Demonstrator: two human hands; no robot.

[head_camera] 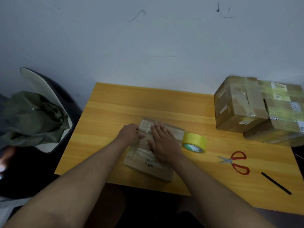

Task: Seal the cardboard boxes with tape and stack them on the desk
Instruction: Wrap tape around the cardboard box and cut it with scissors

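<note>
A flat brown cardboard box (153,150) lies mid-way along the near edge of the orange wooden table (115,106). The right hand (164,142) presses flat on it, fingers straight; the left hand (130,134) curls round its left edge. This looks like smoothing tape down. Next probably comes the yellow tape roll (195,143) touching the box's right side, or stacking on the taped boxes (259,109) beyond.

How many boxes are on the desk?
3: a flat box under both hands, a big box far right, another box beside it. More may be hidden off-frame.
</note>
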